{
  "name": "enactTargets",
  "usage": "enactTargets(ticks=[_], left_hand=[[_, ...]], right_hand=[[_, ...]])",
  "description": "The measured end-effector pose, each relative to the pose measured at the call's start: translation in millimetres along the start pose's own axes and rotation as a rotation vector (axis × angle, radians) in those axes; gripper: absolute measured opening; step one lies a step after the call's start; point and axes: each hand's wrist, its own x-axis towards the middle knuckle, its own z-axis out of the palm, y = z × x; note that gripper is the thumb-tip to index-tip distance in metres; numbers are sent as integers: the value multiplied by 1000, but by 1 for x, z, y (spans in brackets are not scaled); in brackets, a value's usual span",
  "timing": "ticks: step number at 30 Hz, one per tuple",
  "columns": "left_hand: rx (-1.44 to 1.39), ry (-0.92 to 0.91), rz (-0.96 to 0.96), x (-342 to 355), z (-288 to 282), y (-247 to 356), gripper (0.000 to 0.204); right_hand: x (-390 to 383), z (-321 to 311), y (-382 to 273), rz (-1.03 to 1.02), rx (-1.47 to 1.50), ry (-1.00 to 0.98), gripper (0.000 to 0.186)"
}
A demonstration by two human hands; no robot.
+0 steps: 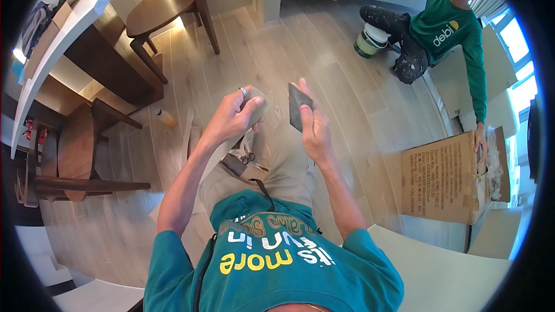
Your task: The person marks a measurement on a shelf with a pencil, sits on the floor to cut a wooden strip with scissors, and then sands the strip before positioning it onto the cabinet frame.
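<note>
Both my hands are raised in front of me over my lap. My left hand [236,117], with a ring on one finger, is closed on a flat beige-grey piece [258,107], its thumb pressed on the face. Opposite it, my right hand [315,133] pinches a thin dark grey rectangular piece [298,108] between thumb and fingers; it looks like sandpaper, though I cannot be sure. The two pieces are apart. Below my left wrist, scissors [248,157] and other small tools lie by my legs, partly hidden by my forearm.
Wooden chairs [165,8] and a white-edged table [75,17] stand left. A small bottle [166,118] is on the wood-look floor [254,46]. At right, a co-worker [442,34] sits beside a bucket [371,41], one hand at a cardboard box [439,179].
</note>
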Motion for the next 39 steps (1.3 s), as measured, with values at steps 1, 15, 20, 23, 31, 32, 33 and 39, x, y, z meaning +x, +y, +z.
enactTargets(ticks=[1,15,20,23,31,32,33,39], left_hand=[[-11,5,-3,0,1,-2,26],[407,68,270,3,23,-21,10],[288,116,264,6,23,-22,10],[397,3,241,0,20,-46,13],[339,95,203,-3,23,-21,16],[334,56,148,-4,24,-14,16],[263,56,82,-7,21,-8,17],[38,13,-57,-23,-1,-1,25]], right_hand=[[2,3,-5,-10,-47,-36,49],[21,34,6,-306,-402,-129,55],[11,30,-8,-307,-420,-120,54],[15,36,-13,-304,-395,-130,56],[7,32,-6,-376,-332,-94,55],[1,30,-1,-361,-349,-80,51],[-1,25,4,-359,-368,-68,48],[-35,16,94,298,-230,-146,32]])
